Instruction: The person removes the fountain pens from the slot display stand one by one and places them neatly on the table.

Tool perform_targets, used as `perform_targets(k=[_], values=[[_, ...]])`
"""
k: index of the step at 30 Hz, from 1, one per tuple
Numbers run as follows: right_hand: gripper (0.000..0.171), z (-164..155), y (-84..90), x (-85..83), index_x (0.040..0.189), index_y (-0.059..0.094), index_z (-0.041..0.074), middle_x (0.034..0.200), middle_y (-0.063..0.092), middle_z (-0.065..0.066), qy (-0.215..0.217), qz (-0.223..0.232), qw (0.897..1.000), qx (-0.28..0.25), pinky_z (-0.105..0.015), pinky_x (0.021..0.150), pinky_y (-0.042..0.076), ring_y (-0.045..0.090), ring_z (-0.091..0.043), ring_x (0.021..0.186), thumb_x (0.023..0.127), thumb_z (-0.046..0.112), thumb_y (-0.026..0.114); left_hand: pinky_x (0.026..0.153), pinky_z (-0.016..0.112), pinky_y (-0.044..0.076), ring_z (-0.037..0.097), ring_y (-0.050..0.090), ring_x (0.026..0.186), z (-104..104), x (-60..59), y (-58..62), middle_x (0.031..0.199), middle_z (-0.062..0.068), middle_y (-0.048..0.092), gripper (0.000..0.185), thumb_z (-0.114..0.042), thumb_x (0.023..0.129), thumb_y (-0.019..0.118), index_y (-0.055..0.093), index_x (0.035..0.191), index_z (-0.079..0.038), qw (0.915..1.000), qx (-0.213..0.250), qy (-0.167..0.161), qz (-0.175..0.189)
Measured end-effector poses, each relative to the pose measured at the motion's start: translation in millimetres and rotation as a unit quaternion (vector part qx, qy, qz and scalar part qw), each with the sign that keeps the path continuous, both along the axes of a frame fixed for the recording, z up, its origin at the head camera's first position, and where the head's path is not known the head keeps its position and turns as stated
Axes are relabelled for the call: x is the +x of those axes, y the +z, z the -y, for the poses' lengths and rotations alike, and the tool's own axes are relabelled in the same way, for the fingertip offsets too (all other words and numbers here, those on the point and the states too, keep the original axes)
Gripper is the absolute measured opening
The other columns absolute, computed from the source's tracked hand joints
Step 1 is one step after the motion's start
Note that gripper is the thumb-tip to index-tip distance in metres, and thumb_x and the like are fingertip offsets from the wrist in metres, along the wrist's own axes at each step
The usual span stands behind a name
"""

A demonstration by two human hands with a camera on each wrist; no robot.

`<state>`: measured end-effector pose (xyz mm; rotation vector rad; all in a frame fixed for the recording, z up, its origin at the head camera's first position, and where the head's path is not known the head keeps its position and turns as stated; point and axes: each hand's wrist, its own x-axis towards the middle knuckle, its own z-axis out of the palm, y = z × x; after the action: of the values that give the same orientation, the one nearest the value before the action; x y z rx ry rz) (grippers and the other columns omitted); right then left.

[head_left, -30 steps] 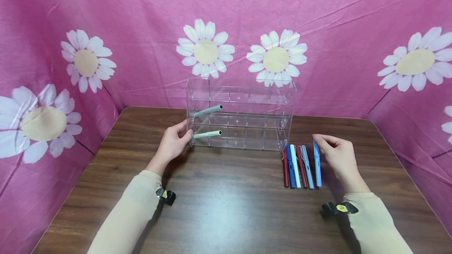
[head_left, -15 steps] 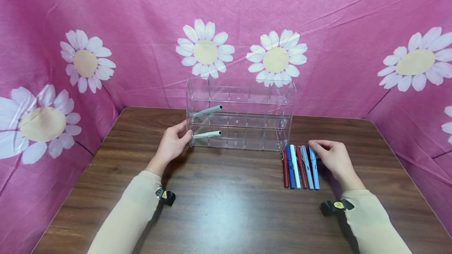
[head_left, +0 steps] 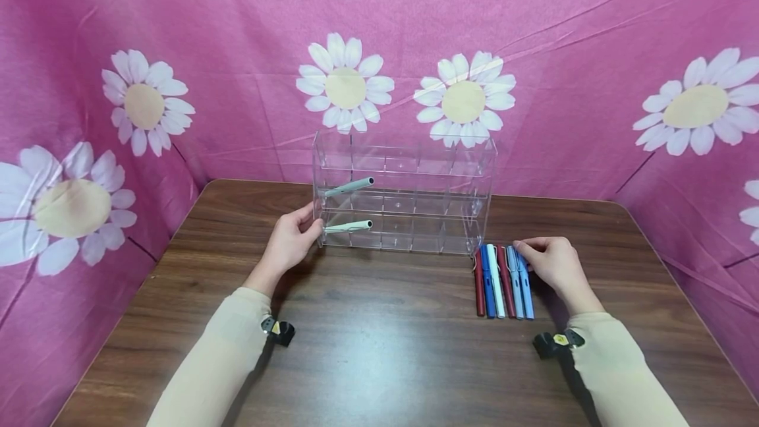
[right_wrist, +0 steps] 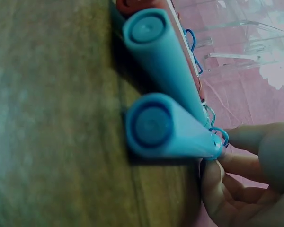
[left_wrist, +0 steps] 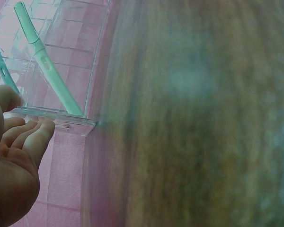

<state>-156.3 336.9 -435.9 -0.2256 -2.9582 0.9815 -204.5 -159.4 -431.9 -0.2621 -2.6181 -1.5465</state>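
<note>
A clear plastic organizer point(head_left: 398, 205) with tiers of compartments stands at the back of the table. My left hand point(head_left: 289, 241) grips its left side wall, with the thumb on one face and fingers on the other in the left wrist view. A mint pen point(head_left: 350, 226) slants in the lowest tier and a grey-green pen point(head_left: 351, 186) in the tier above, both at the left. My right hand point(head_left: 556, 267) pinches the capped end of a light blue pen point(right_wrist: 175, 132), the rightmost in a row. Beside it lies a grey-blue pen point(head_left: 517, 292).
Farther left in the row lie a dark red pen point(head_left: 507, 292), a white pen point(head_left: 497, 292), a dark blue pen point(head_left: 489, 292) and another dark red pen point(head_left: 479, 292). A pink cloth point(head_left: 249, 117) with daisies hangs behind the wooden table point(head_left: 367, 348).
My right hand has moved left with the light blue pen, closing the gap to the row of pens. My left hand and the organizer have stayed in place.
</note>
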Motion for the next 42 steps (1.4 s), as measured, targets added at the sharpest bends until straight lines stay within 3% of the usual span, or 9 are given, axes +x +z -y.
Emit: perform_targets(k=[9, 18, 22, 25, 27, 32, 34, 38, 42], values=[[0.045, 0.6, 3.9, -1.0, 0.12, 0.076, -0.009, 0.087, 0.081, -0.013, 0.0, 0.027, 0.999, 0.026, -0.028, 0.071, 0.052, 0.069, -0.007, 0.069, 0.106, 0.032, 0.066, 0.089, 0.005, 0.047, 0.026, 0.071, 0.117, 0.7, 0.1, 1.2, 0.135, 0.022, 0.073, 0.049, -0.007, 0.104, 0.062, 0.058, 0.153, 0.0, 1.0, -0.005, 0.001, 0.002], [0.044, 1.0, 9.0, 3.8, 0.124, 0.073, -0.013, 0.093, 0.081, -0.019, 0.0, 0.054, 0.998, -0.008, -0.024, 0.067, 0.057, 0.076, -0.012, 0.07, 0.107, 0.027, 0.065, 0.089, 0.008, 0.049, 0.025, 0.072, 0.115, 1.6, 0.8, 1.7, 0.134, 0.021, 0.073, 0.049, -0.008, 0.104, 0.062, 0.058, 0.153, -0.001, 0.9999, -0.011, 0.003, 0.003], [0.046, 0.3, 11.4, 6.2, 0.126, 0.072, -0.014, 0.095, 0.082, -0.021, 0.003, 0.056, 0.998, -0.013, -0.04, 0.08, 0.065, 0.079, -0.015, 0.073, 0.108, 0.027, 0.064, 0.089, 0.008, 0.049, 0.024, 0.072, 0.113, 1.6, 0.7, 2.0, 0.134, 0.021, 0.074, 0.049, -0.008, 0.104, 0.062, 0.058, 0.153, -0.001, 0.9999, -0.012, 0.003, 0.002], [0.047, -0.8, 13.4, 7.8, 0.128, 0.07, -0.015, 0.101, 0.082, -0.024, 0.007, 0.061, 0.998, -0.021, -0.051, 0.091, 0.064, 0.081, -0.017, 0.076, 0.109, 0.028, 0.062, 0.089, 0.006, 0.048, 0.025, 0.071, 0.115, 1.4, 0.6, 2.1, 0.135, 0.021, 0.073, 0.049, -0.008, 0.104, 0.062, 0.058, 0.153, 0.0, 1.0, -0.009, 0.0, 0.002], [0.048, -2.3, 14.5, 8.7, 0.129, 0.069, -0.016, 0.106, 0.081, -0.027, 0.01, 0.067, 0.997, -0.035, -0.048, 0.09, 0.065, 0.081, -0.017, 0.078, 0.109, 0.027, 0.061, 0.089, 0.006, 0.047, 0.026, 0.071, 0.117, 1.3, 0.4, 2.1, 0.135, 0.022, 0.072, 0.049, -0.008, 0.104, 0.062, 0.058, 0.153, 0.0, 1.0, -0.007, -0.002, 0.001], [0.05, -6.2, 17.2, 11.7, 0.13, 0.065, -0.021, 0.111, 0.078, -0.031, 0.015, 0.083, 0.993, -0.082, -0.028, 0.073, 0.066, 0.08, -0.013, 0.077, 0.11, 0.024, 0.06, 0.09, 0.005, 0.047, 0.028, 0.071, 0.119, 1.3, 0.1, 1.9, 0.136, 0.022, 0.072, 0.049, -0.007, 0.104, 0.062, 0.058, 0.152, 0.001, 1.0, -0.003, -0.005, 0.001], [0.05, -7.2, 18.5, 13.3, 0.13, 0.063, -0.024, 0.109, 0.078, -0.032, 0.02, 0.088, 0.991, -0.1, -0.027, 0.07, 0.066, 0.079, -0.013, 0.076, 0.11, 0.022, 0.059, 0.09, 0.005, 0.047, 0.028, 0.071, 0.119, 1.4, 0.0, 1.6, 0.136, 0.022, 0.072, 0.049, -0.007, 0.104, 0.062, 0.058, 0.152, 0.001, 1.0, -0.004, -0.004, 0.002], [0.05, -6.7, 22.5, 16.7, 0.128, 0.063, -0.024, 0.105, 0.079, -0.029, 0.028, 0.088, 0.992, -0.082, -0.025, 0.069, 0.065, 0.079, -0.013, 0.075, 0.111, 0.023, 0.059, 0.088, 0.005, 0.047, 0.027, 0.071, 0.118, 1.9, 0.0, 1.2, 0.136, 0.022, 0.072, 0.049, -0.008, 0.104, 0.062, 0.059, 0.152, 0.0, 1.0, -0.006, -0.001, 0.003], [0.049, -1.3, 28.7, 19.7, 0.128, 0.065, -0.023, 0.102, 0.079, -0.03, 0.025, 0.058, 0.995, -0.082, -0.026, 0.069, 0.066, 0.08, -0.015, 0.074, 0.111, 0.023, 0.058, 0.089, 0.005, 0.047, 0.027, 0.071, 0.118, 1.3, -0.5, 0.5, 0.135, 0.023, 0.072, 0.049, -0.007, 0.104, 0.062, 0.059, 0.152, 0.001, 1.0, -0.003, -0.002, 0.001]])
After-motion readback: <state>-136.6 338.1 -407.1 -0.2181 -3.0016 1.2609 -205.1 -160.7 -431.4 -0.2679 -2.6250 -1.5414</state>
